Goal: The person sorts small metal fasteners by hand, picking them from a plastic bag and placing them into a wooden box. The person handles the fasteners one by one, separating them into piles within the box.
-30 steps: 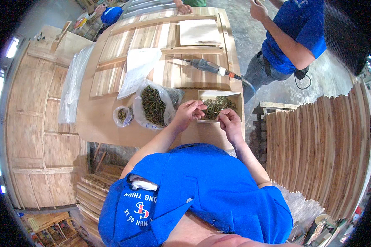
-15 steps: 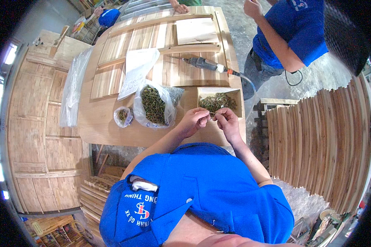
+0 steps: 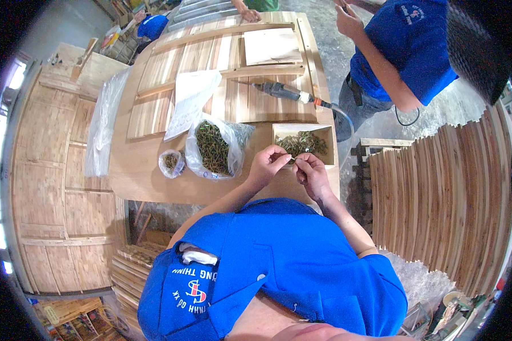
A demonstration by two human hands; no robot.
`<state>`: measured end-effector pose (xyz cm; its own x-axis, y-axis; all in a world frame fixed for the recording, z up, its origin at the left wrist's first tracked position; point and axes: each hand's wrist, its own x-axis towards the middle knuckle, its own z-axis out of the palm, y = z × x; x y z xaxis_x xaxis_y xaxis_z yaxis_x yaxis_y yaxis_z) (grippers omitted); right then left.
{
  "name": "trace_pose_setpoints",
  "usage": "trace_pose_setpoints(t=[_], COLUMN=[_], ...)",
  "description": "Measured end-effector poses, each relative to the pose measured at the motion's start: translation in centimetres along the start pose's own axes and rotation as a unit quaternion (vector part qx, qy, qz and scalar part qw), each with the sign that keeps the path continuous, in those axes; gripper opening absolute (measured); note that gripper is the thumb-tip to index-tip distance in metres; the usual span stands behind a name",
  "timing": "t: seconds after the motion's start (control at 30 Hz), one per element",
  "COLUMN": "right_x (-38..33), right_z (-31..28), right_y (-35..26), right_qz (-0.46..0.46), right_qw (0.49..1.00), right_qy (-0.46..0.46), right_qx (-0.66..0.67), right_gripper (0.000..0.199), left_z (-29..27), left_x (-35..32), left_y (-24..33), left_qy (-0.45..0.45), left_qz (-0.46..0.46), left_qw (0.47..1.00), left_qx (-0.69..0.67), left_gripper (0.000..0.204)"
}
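My left hand point(image 3: 266, 167) and my right hand point(image 3: 314, 177) meet at the near edge of a shallow wooden box point(image 3: 301, 128). Pinched between the fingertips of both is a small thin screw point(image 3: 293, 160), its details too small to make out. Inside the box lies a heap of loose brassy screws point(image 3: 307, 142). To the left of my hands, an open clear plastic bag point(image 3: 192, 153) is filled with similar screws point(image 3: 213, 149). Beside it sits a smaller bag point(image 3: 170, 164) with a few small pieces in it.
A pneumatic driver point(image 3: 283, 90) with a hose lies on a slatted wood panel point(image 3: 153, 116), near a paper sheet point(image 3: 190, 99). A co-worker in a blue shirt point(image 3: 407, 51) stands at the right, beyond stacked boards point(image 3: 438, 199). Another person's hand point(image 3: 250, 14) rests at the far edge.
My fingertips have shifted slightly around the screw, and my left hand's fingers are a little more drawn together. The co-worker at the right has moved slightly.
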<state>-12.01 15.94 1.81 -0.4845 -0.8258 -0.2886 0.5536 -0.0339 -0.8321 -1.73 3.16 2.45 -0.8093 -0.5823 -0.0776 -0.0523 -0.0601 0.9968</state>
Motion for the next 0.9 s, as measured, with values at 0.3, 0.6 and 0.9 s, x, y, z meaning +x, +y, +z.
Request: trace_pose_setpoints(t=[0.3, 0.6, 0.9], right_x=[0.6, 1.2, 0.8], right_z=[-0.4, -2.6, -1.5], right_y=[0.4, 0.9, -0.5], right_qz=[0.024, 0.113, 0.139], right_qw=[0.999, 0.949, 0.937], right_qy=[-0.02, 0.048, 0.052], right_qx=[0.01, 0.29, 0.316], right_gripper=[0.009, 0.02, 0.024], left_z=[0.1, -1.2, -0.8], left_x=[0.6, 3.2, 5.1], left_y=[2.0, 3.2, 0.8], left_qy=[-0.038, -0.057, -0.128], left_qz=[0.088, 0.233, 0.158], left_qw=[0.977, 0.836, 0.817], left_qx=[0.19, 0.493, 0.54], left_gripper=[0.015, 0.024, 0.026])
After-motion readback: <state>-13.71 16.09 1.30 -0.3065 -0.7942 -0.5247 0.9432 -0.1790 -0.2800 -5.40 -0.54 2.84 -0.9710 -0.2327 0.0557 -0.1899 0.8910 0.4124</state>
